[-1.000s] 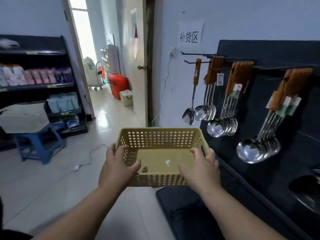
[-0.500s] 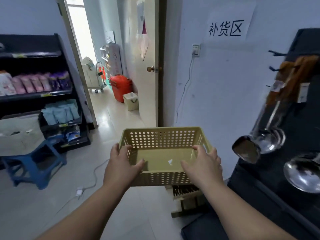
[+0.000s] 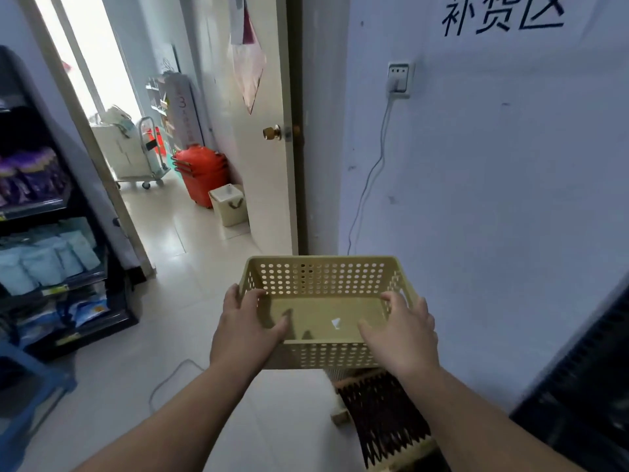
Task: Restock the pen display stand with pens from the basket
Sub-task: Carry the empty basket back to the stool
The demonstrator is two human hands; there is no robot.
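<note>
I carry a yellow perforated plastic basket [image 3: 323, 277] in front of me, above the floor. My left hand [image 3: 243, 330] grips its left rim, thumb inside the basket. My right hand [image 3: 401, 330] grips the right rim the same way. Inside the basket I see only a small white scrap [image 3: 336, 322] on the bottom; no pens show. Just below the basket, on the floor by the wall, stands a wooden rack [image 3: 384, 413] with rows of dark slots or items.
A white wall [image 3: 493, 182] with a socket and cable is to the right. An open doorway [image 3: 190, 206] lies ahead with a red basket stack [image 3: 202, 172] and a white bin [image 3: 229, 204]. Black shelves [image 3: 51, 253] of packets stand left, a blue stool [image 3: 23, 396] at lower left, a dark panel [image 3: 585, 386] at right.
The view has swung left and moved closer to the wall; the ladle display has left the frame. Both hands keep the same grip on the basket, and the wooden rack has come into view.
</note>
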